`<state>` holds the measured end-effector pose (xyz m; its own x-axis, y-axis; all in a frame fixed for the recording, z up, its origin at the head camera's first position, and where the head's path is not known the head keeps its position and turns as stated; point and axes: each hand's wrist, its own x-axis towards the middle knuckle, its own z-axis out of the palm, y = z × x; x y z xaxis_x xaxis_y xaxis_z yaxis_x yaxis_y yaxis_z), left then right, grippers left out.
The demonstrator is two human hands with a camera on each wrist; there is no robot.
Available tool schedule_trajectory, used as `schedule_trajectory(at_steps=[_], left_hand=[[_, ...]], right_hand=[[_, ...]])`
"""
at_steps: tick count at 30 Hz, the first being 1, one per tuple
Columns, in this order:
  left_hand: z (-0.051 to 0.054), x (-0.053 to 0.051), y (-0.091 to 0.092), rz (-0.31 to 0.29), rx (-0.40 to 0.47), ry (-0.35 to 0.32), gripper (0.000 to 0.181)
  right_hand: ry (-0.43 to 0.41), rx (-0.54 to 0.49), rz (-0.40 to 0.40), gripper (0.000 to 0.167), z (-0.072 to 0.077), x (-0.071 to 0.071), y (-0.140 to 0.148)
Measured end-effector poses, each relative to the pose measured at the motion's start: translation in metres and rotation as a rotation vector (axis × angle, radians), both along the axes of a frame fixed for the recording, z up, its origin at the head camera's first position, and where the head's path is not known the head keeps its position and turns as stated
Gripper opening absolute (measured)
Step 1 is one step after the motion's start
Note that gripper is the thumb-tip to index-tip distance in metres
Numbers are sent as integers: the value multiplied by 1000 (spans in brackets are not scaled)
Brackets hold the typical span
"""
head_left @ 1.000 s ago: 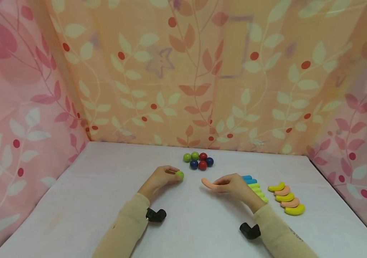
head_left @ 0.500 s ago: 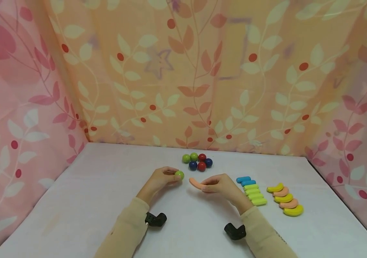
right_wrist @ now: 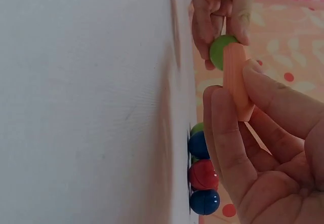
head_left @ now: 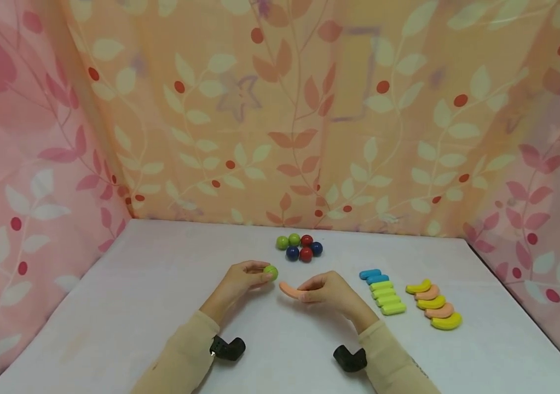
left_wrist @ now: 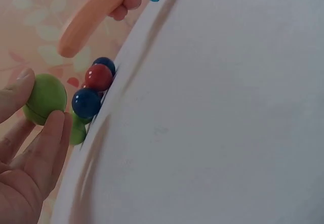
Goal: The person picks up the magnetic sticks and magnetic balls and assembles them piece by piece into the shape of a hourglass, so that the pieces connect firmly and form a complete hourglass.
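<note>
My left hand pinches a green ball between thumb and fingertips, above the middle of the table. Facing it, my right hand holds a salmon-orange toy banana by one end, pinched between thumb and fingers. In the head view, the banana's free end points left toward the ball, with a small gap between them. The right wrist view has the banana overlapping part of the ball. Both things are held off the white tabletop.
Behind the hands sits a cluster of green, red and blue balls. To the right lie a column of blue and lime-green short sticks and a column of yellow and salmon toy bananas. Patterned cloth encloses the table's back and sides.
My right hand has carried the banana leftward, close to the green ball, uncovering the blue sticks. The left hand, still holding the ball, has shifted slightly left and nearer.
</note>
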<state>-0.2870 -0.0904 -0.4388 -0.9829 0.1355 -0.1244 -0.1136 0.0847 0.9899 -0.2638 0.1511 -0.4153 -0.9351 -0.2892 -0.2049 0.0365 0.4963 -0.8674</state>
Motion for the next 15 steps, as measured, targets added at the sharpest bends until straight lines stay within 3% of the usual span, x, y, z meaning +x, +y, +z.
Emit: schedule_trajectory(at_steps=[8,15], left_hand=[[2,2,3,-44,8,41,39],[5,4,7,-53,20,32,38]], right_hand=[[31,-5,1,24,6,0,-1],[23,0,-11,23,5,0,-4]])
